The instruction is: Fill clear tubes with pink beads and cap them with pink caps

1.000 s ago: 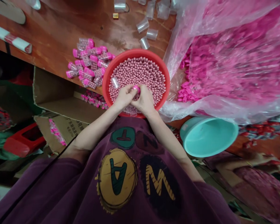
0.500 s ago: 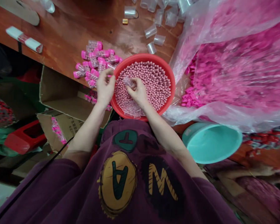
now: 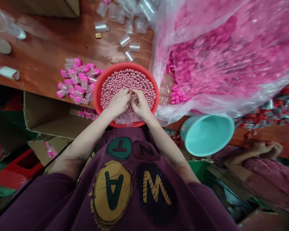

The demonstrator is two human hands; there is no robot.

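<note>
Hundreds of pink beads (image 3: 125,81) fill red bowl (image 3: 96,96), set at table (image 3: 43,51) edge, directly in front of me. Left hand (image 3: 119,102) and right hand (image 3: 142,106) both down on beads near bowl ctr, fingers curled, tips meeting; I can't tell if anything is pinched btwn them. Capped vials (image 3: 77,80) heaped just left of bowl, empty clear vials (image 3: 125,40) beyond it. Bag of pink caps (image 3: 219,54) to right, teal bowl (image 3: 207,134) below bag.

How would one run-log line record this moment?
left hand: on pink beads, red basin | right hand: same, beside left | hold: cannot tell | capped vials: left of basin
</note>
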